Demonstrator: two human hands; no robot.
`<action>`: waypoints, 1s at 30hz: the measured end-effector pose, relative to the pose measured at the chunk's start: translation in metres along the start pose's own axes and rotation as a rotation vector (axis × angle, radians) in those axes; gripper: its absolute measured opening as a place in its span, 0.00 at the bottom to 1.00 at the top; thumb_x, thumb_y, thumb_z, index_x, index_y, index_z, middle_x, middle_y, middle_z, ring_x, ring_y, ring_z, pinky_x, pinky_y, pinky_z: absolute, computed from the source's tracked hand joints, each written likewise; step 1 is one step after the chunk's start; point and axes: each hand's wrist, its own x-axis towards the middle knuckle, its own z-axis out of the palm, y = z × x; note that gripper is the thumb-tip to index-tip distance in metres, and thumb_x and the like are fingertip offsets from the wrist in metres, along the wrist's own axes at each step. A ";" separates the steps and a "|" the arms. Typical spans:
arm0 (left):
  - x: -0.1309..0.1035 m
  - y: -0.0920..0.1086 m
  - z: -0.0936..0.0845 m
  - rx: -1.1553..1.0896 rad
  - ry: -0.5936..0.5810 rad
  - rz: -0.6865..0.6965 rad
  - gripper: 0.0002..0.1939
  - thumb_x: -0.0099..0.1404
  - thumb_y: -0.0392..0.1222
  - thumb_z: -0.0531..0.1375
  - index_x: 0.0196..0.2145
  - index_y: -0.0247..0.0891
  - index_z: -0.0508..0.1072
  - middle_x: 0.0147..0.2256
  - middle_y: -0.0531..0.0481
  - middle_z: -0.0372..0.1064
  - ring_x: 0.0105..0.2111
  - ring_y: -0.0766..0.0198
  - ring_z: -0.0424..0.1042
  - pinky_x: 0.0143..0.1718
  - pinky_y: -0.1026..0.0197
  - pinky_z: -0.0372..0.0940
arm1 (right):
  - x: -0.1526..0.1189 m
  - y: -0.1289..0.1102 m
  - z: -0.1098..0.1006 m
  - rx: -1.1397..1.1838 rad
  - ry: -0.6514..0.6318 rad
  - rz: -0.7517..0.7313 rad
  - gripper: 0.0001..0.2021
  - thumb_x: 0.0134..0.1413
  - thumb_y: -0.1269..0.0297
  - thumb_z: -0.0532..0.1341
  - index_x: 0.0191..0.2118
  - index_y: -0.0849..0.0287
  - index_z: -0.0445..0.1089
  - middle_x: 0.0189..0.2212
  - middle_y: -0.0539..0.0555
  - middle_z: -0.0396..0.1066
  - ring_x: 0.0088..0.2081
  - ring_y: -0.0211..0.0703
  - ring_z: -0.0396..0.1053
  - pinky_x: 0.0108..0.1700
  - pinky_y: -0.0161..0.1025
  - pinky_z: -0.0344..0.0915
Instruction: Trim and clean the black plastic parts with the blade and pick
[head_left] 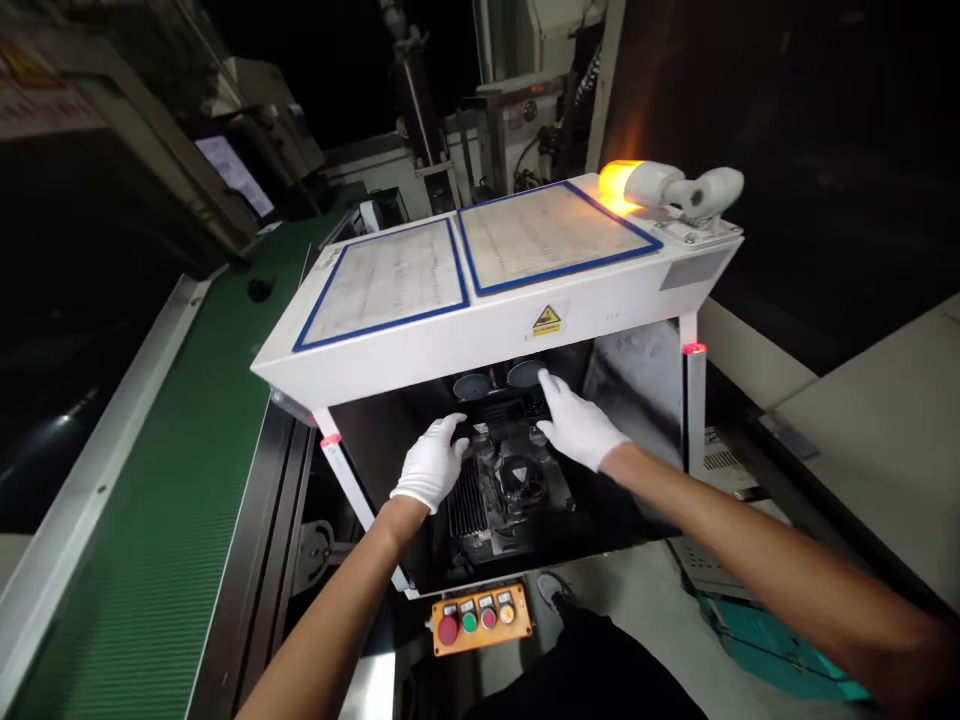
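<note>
Left hand: we see our left hand [433, 465], in a white glove, resting palm-down with fingers curled on the left edge of the dark grey ribbed metal casting [504, 492]; whether it truly clamps the part we cannot tell.
Right hand: our right hand [577, 423], also white-gloved, lies with fingers spread and fairly flat on the upper right of the same casting, touching it, not closed round it.
Casting: it sits inside the dark open bay of the white box-shaped machine housing [487, 330], on the bay's black floor, between our two hands and below two round dark discs [499, 380].
Housing top: two blue-bordered printed sheets [469, 262] lie side by side on it, with a yellow triangular warning sticker [547, 320] on the front edge.
Lamp: an amber-lit white beacon lamp [660, 185] lies at the housing's right rear corner.
Buttons: an orange control box with red and green push buttons [480, 618] hangs just below the bay.
Left side: a green ribbed conveyor belt [172, 500] runs alongside the housing.
</note>
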 end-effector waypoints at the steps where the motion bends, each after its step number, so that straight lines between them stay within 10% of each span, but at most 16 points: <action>1: 0.009 0.003 0.000 0.080 -0.025 0.045 0.21 0.66 0.36 0.58 0.57 0.42 0.70 0.55 0.41 0.71 0.54 0.49 0.71 0.59 0.46 0.63 | -0.015 0.003 -0.001 0.030 0.070 0.045 0.38 0.65 0.65 0.59 0.72 0.65 0.38 0.68 0.67 0.46 0.61 0.60 0.61 0.59 0.49 0.67; 6: 0.029 0.016 0.010 0.383 -0.156 0.201 0.20 0.68 0.37 0.57 0.57 0.44 0.71 0.53 0.44 0.73 0.50 0.51 0.74 0.53 0.50 0.68 | -0.103 0.031 0.015 0.164 0.195 0.142 0.26 0.69 0.63 0.52 0.68 0.63 0.51 0.63 0.60 0.59 0.59 0.52 0.64 0.60 0.46 0.68; 12: 0.037 0.028 0.015 0.562 -0.214 0.247 0.20 0.69 0.39 0.56 0.58 0.43 0.70 0.51 0.43 0.74 0.48 0.50 0.75 0.50 0.51 0.70 | -0.170 0.040 0.052 0.380 0.037 0.209 0.23 0.70 0.61 0.49 0.67 0.59 0.55 0.62 0.56 0.61 0.58 0.49 0.66 0.60 0.47 0.70; 30: 0.031 0.021 0.034 0.609 -0.110 0.286 0.26 0.63 0.28 0.52 0.59 0.33 0.64 0.53 0.36 0.67 0.51 0.50 0.71 0.52 0.49 0.68 | -0.173 0.028 0.070 0.588 -0.119 0.137 0.22 0.68 0.66 0.52 0.65 0.57 0.57 0.61 0.54 0.62 0.60 0.44 0.64 0.62 0.46 0.67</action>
